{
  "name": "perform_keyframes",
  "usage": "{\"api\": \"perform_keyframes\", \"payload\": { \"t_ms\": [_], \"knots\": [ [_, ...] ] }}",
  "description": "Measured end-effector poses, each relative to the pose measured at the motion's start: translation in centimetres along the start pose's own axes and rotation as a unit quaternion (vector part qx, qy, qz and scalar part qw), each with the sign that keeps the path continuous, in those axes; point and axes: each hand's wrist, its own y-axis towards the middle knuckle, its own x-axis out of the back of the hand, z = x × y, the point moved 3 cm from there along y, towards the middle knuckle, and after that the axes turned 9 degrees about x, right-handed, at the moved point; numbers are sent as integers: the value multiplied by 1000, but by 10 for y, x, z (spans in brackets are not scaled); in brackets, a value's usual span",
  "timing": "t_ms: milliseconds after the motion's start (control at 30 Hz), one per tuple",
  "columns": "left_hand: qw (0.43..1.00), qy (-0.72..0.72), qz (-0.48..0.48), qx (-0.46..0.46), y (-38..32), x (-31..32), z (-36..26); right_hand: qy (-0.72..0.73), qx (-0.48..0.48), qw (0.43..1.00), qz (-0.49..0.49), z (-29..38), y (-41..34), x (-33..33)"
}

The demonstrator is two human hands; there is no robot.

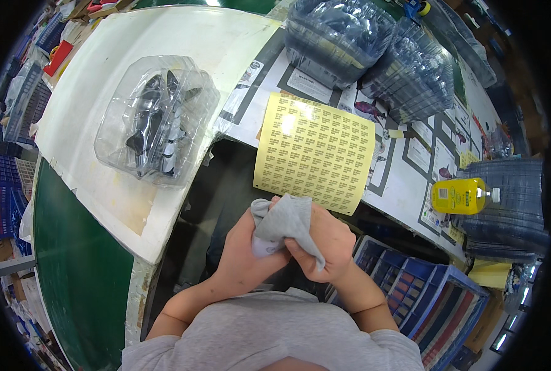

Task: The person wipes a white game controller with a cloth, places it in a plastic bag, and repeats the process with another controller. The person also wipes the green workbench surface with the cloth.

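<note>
In front of my chest, my left hand (239, 248) grips a small whitish item (263, 246), mostly hidden by fingers and fabric. A grey cloth (287, 220) is draped over it, pinched and pressed by my right hand (330, 236). What the item is cannot be made out. Just beyond my hands, a yellow sheet of printed stickers (317, 148) overhangs the bench edge. To the left, a clear plastic blister tray (113, 125) lies on the white board, with black-and-white moulded toy parts (150, 120) inside.
Stacked clear plastic trays (335, 41) stand at the back right, beside a second stack (410, 74). A yellow liquid bottle (458, 195) lies on the right. Below it is a blue plastic crate (423, 273). The white board (80, 139) covers part of a green worktop (80, 259).
</note>
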Motion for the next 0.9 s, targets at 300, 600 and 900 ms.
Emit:
{"api": "perform_keyframes", "payload": {
  "t_ms": [300, 600, 900],
  "knots": [
    [998, -28, 19, -56, 0, 6, 10, 22, 129, 989, 73, 1, 6, -2],
    [1000, 23, 10, -2, -5, 4, 8, 16, 120, 991, 56, -5, 4, -1],
    [999, 40, 21, -20, -3, 1, -6, 1, -34, 999, -14, -14, -9, 3]
  ]
}}
